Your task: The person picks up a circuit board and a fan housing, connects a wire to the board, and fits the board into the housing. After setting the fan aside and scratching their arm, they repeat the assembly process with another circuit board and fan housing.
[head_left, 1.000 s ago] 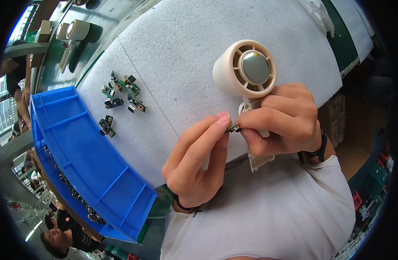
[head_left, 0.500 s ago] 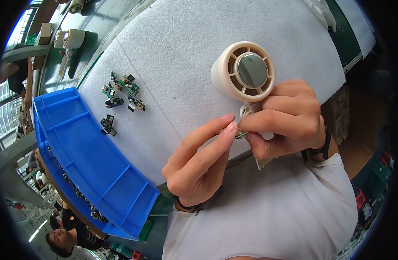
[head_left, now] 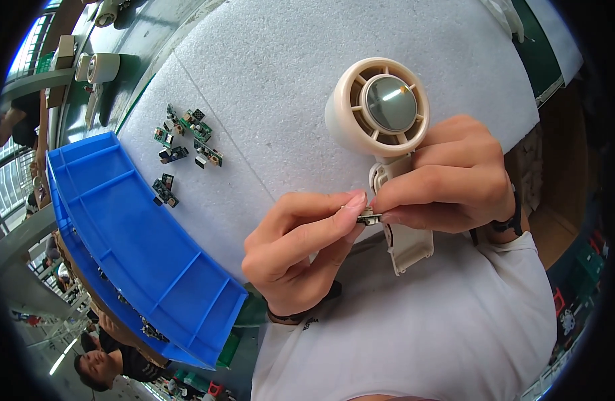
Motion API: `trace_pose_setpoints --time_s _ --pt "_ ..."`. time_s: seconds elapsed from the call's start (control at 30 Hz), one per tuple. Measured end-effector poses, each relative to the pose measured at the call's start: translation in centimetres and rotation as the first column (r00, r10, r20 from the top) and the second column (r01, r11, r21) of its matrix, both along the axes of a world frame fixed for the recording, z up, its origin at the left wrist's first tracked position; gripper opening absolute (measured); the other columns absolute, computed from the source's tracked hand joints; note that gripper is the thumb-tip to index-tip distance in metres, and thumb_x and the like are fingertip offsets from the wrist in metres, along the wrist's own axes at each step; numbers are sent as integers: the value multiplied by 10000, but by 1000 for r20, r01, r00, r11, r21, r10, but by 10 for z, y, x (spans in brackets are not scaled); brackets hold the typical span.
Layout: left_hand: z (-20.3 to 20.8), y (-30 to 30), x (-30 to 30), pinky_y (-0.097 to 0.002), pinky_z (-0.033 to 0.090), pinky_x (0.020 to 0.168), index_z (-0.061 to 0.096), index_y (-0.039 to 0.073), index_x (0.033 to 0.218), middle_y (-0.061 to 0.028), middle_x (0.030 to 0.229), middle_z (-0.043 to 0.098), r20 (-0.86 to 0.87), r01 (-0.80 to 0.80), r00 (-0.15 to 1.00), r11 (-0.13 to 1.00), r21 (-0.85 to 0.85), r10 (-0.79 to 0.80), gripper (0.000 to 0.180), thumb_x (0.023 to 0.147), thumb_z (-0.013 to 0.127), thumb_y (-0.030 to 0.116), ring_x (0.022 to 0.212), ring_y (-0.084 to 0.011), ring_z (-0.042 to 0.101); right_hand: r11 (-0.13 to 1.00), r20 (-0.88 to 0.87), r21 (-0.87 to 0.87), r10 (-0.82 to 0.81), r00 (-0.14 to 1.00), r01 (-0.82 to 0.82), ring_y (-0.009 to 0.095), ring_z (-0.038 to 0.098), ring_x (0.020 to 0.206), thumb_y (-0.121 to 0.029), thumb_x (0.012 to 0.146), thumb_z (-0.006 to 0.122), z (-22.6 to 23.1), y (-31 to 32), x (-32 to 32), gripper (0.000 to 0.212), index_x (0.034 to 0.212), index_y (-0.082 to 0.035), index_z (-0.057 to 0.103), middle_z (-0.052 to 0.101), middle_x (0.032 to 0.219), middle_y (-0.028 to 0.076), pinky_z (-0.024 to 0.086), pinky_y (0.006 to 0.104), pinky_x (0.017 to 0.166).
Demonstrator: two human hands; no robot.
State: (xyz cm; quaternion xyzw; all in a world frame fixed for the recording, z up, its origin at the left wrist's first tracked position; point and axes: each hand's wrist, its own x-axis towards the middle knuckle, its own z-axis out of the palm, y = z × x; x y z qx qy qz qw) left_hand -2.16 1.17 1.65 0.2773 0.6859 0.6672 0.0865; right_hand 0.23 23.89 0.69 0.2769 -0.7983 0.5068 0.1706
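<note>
A cream handheld fan with a round grille and a mirror-like disc in its middle lies at the near side of the white foam sheet. Its hollow handle points toward me and passes beneath my right fingers. Beside the handle, a small green circuit board is pinched between both hands' fingertips. My left hand is closed on the board's left end, and my right hand on its right end. The right hand's back fingers curl against the fan's neck; their tips are hidden.
Several loose circuit boards lie on the foam sheet to the left. A blue plastic bin stands at the sheet's left edge, above another holding small parts. More fan housings sit at the far left. A person is at the lower left.
Both hands have shifted slightly nearer to me and the board is turned, showing more of its edge. More of the fan's handle shows below my right hand.
</note>
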Motion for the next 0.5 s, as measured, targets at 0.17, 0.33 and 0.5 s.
trace_pose_setpoints --time_s 0.17,0.33,0.5 --pt "-3 -2 2 -282 579 761 760 -13 1092 -201 1033 706 -29 -25 999 1000 -10 25 387 746 759 -186 880 -236 726 1000 27 -4 19 999 -19 209 654 584 -101 774 837 0 -3 -1 187 925 -54 736 649 664 44 506 319 532" --pt "-4 -1 2 -289 591 766 762 -15 1082 -203 1023 704 -83 -46 996 999 -28 43 382 740 763 -186 876 -238 727 1000 29 -15 8 1000 -7 221 666 606 -102 772 838 -3 -6 -1 192 926 -51 736 664 682 52 518 324 550" --pt "-6 2 6 -303 588 798 751 -30 1081 -212 1032 697 -260 -122 961 986 -116 88 358 759 745 -185 906 -248 722 999 -7 24 -23 1000 23 221 663 606 -83 766 837 -4 -7 -4 200 936 -47 736 672 692 53 508 317 544"
